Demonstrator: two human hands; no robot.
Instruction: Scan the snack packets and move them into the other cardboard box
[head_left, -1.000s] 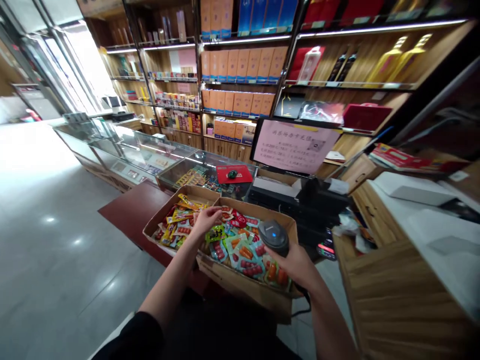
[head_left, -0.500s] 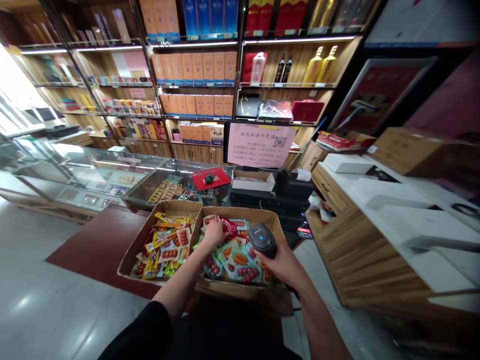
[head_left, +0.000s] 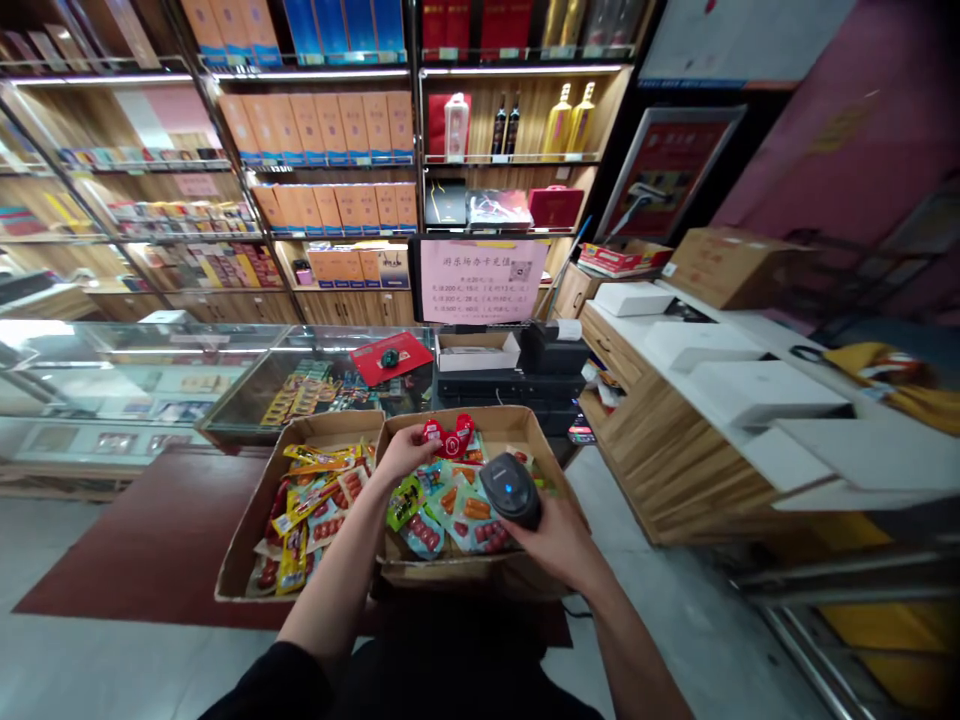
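My left hand [head_left: 409, 453] is closed on the edge of a red snack packet [head_left: 452, 438], held over the far part of the right cardboard box [head_left: 551, 455]. In my right hand [head_left: 555, 540] is a dark barcode scanner [head_left: 510, 490] with a blue light on top, above the same box. Below it lie several sausage packets [head_left: 474, 508] and a green packet [head_left: 405, 502]. The left cardboard box [head_left: 244, 540] stands alongside, holding yellow stick packets [head_left: 292, 560] and more sausage packets. My right fingertips are partly hidden by the scanner.
Behind the boxes are a glass counter [head_left: 247, 385], a red sheet [head_left: 409, 352] and a monitor with a pink notice [head_left: 480, 285]. White boxes [head_left: 765, 388] stand on the wooden cabinet [head_left: 675, 450] at right. Shelves of boxed bottles [head_left: 322, 130] line the back.
My left hand has lifted the red packet up from the pile in the right box. The scanner stays in my right hand, over the box. The view has turned to the right.
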